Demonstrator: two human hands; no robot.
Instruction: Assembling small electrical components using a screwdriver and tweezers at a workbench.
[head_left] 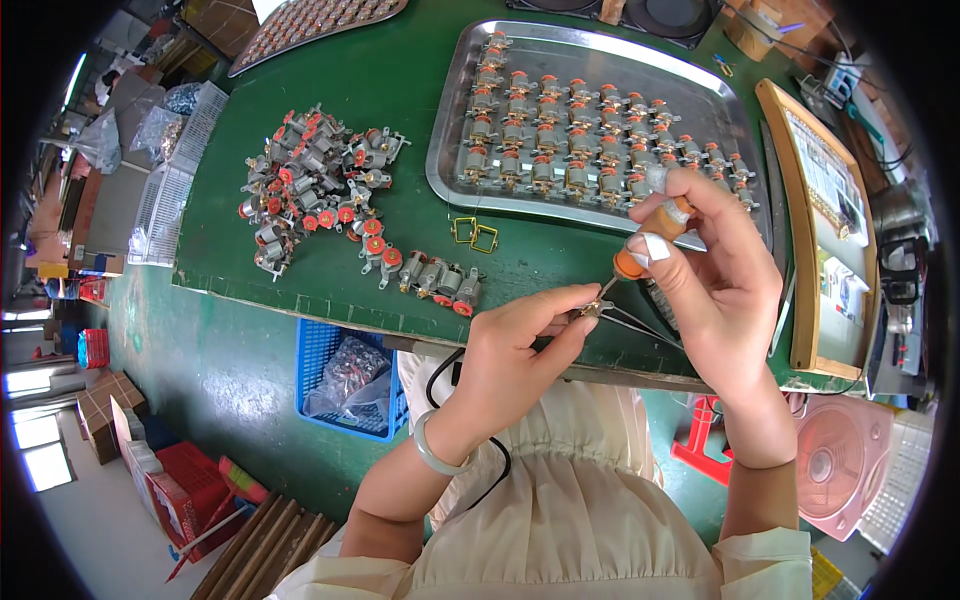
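Observation:
My right hand (722,270) is closed round the orange handle of a screwdriver (632,264), with white wrapping on its thumb and index finger. The screwdriver tip meets a small brass-coloured metal part (592,309), pinched between the thumb and fingers of my left hand (522,335). Thin metal prongs, like tweezers (640,326), run from beside that part toward my right hand; what holds them is hidden. To the left lies a heap of small grey cylindrical components (318,170) with red ends. A short row of these components (440,281) reaches toward my left hand.
Rows of similar components stand on a metal tray (445,150) at the back. Two small yellow frames (474,235) lie before it. A wooden-framed board (800,230) stands at the right. Below the table edge are a blue basket (310,380) and a pink fan (835,462).

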